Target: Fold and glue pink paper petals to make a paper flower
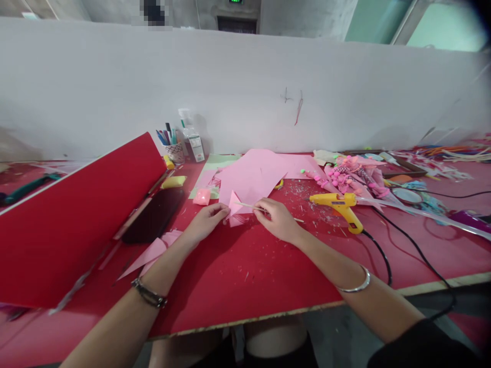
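Observation:
My left hand point(210, 219) pinches the left edge of a small folded piece of pink paper point(235, 204) above the red table. My right hand point(276, 217) grips a thin pale stick point(245, 205), whose left tip reaches the paper. Just beyond both hands spread large pink paper sheets point(249, 176). A soft pink lump in clear wrap point(202, 196) sits beyond my left hand. To the right of my right hand lies a yellow glue gun point(337, 204) with its nozzle pointing left.
A red board point(84, 214) leans at the left beside a dark phone point(153, 217). Cut pink pieces point(153, 253) lie near my left forearm. A pen cup point(175, 152) stands at the back. Pink decorated cones point(353, 174) are piled right; a black cord point(414, 240) crosses the table.

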Demonstrator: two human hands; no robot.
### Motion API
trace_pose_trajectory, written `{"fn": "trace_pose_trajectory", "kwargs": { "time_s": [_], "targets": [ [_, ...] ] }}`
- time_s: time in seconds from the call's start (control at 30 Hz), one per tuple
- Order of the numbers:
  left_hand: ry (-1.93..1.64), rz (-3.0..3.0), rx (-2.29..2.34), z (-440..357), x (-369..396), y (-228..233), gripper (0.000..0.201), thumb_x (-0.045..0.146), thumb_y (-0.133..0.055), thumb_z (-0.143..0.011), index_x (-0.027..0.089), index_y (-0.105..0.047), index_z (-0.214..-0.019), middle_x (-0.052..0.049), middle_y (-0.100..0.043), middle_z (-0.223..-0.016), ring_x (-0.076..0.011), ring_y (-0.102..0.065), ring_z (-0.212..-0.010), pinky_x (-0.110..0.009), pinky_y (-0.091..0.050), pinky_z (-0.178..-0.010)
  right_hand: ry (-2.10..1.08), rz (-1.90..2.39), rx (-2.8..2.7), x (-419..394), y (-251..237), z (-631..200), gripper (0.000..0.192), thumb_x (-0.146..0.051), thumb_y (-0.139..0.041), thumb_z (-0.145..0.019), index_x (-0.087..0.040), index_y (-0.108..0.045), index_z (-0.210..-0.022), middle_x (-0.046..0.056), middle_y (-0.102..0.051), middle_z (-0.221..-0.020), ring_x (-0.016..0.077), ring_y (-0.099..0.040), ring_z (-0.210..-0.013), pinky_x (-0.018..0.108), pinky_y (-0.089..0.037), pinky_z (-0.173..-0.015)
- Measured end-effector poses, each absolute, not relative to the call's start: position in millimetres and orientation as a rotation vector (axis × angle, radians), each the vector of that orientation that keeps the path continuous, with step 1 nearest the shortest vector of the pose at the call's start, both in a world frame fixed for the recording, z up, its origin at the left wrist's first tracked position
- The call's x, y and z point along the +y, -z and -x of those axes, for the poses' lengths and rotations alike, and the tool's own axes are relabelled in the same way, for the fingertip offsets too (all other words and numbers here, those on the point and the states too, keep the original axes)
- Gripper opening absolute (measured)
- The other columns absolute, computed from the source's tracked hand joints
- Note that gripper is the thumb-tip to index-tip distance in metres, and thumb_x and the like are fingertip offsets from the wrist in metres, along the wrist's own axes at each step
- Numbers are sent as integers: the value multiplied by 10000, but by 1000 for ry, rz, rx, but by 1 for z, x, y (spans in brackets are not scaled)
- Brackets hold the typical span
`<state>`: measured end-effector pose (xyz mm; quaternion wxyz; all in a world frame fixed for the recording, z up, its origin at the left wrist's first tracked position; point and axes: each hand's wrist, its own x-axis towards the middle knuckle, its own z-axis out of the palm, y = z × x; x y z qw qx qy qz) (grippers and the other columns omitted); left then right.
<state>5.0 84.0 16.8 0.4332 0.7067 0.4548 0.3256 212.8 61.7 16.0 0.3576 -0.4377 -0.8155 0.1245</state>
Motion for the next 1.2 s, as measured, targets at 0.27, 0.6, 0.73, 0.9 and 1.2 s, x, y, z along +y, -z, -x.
{"fn": "trace_pose_trajectory", "kwargs": {
  "time_s": [0.27,0.6,0.73,0.9,1.2],
  "targets": [
    [-814,-1775,1124,-6,85,-15,257,378,-466,-772,164,-479,-631,46,-465,-549,-96,-429,-537,-207,-326,-553,-329,1124,-2100,62,-17,-213,130,-209,-390,-821,-177,-499,-759,16,-533,-737,119,-481,-674,223,-334,-612],
    [-770,-1834,1121,-5,84,-16,244,382,-476,-762,161,-498,-659,36,-480,-579,-105,-446,-567,-213,-344,-572,-334,1126,-2103,60,-18,-213,135,-210,-387,-822,-178,-493,-745,14,-528,-722,121,-472,-660,224,-328,-603],
    [-807,-1837,1120,-6,82,-19,227,371,-490,-749,159,-515,-670,28,-482,-630,-108,-436,-605,-209,-344,-577,-335,1137,-2104,61,-18,-213,138,-213,-388,-821,-176,-500,-749,17,-534,-725,121,-477,-662,225,-328,-608],
    [-953,-1734,1094,-7,79,-22,207,352,-490,-751,165,-494,-661,29,-476,-639,-108,-454,-625,-215,-364,-625,-342,1140,-2100,61,-18,-214,135,-213,-395,-817,-176,-509,-753,14,-535,-719,120,-474,-652,223,-325,-595],
    [-938,-1749,1186,-7,82,-17,220,363,-464,-754,168,-477,-654,39,-489,-625,-107,-466,-602,-214,-362,-603,-342,1158,-2093,62,-17,-215,140,-221,-402,-818,-174,-526,-773,31,-564,-758,129,-496,-681,231,-339,-618]
  ]
}}
